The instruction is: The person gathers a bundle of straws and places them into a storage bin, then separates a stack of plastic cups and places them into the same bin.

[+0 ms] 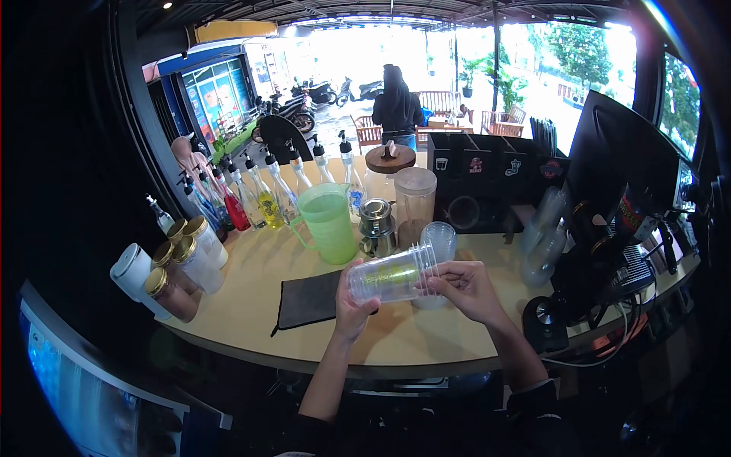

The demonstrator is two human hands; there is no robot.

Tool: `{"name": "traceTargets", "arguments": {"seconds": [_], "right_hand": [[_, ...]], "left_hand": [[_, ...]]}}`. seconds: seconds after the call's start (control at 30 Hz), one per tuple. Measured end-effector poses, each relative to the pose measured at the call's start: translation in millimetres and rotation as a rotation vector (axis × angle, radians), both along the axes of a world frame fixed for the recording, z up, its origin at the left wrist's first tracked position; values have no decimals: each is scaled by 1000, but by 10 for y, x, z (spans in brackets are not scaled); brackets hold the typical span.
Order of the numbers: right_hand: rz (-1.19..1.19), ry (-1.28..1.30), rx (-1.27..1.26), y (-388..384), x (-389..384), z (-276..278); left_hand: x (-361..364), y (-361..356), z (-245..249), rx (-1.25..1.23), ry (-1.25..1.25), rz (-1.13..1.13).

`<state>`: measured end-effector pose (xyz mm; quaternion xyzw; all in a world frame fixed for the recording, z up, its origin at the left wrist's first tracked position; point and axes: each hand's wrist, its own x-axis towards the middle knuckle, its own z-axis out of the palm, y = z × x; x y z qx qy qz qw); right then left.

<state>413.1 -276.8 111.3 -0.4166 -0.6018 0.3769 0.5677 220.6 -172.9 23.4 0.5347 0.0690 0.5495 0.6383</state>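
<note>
A stack of clear plastic cups point(388, 276) with a yellow-green print lies sideways in the air above the counter. My left hand point(353, 303) is wrapped round its base end. At the rim end, my right hand point(463, 289) pinches the cup edges between thumb and fingers. Behind the rims, more clear cups point(439, 238) stand upright on the counter, partly hidden by the held stack. A dark grey cloth point(308, 302) lies flat below and left of my left hand. The green pitcher point(327, 225) stands just beyond it, beside a metal drip filter point(377, 221).
Pump bottles point(268, 199) line the counter's back left, with lidded jars point(199, 242) at the left edge. A blender cup point(415, 199) and black box point(491, 179) stand behind. At right are a monitor point(628, 152) and cables. A person point(396, 110) stands outside.
</note>
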Motion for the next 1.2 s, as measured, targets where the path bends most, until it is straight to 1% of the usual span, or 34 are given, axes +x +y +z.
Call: {"name": "traceTargets", "arguments": {"seconds": [0.13,0.2,0.33,0.4,0.53,0.73,0.93,1.0,1.1,1.2], "right_hand": [[1,-25,-9,-15,-1,35],[54,-24,-3,-22,5,60],[78,-40,-28,-4,58,46],[85,23,-69,10,73,34],[61,25,-91,-8,47,63],[82,-71,-77,-8,36,88],[59,-9,-118,-4,-16,29],[50,65,-40,18,-60,-45],[30,131,-6,10,-118,-100],[-1,135,24,10,-165,-114]], "left_hand": [[2,10,-5,21,17,18],[7,22,-30,12,34,17],[10,-3,-9,16,24,14],[13,-7,4,9,11,13],[10,-9,21,34,8,17],[1,18,-17,17,-15,-7],[7,25,52,1,23,-8],[28,32,83,-92,-50,-27],[16,54,144,-32,-34,-43],[34,58,146,-70,-67,-65]]}}
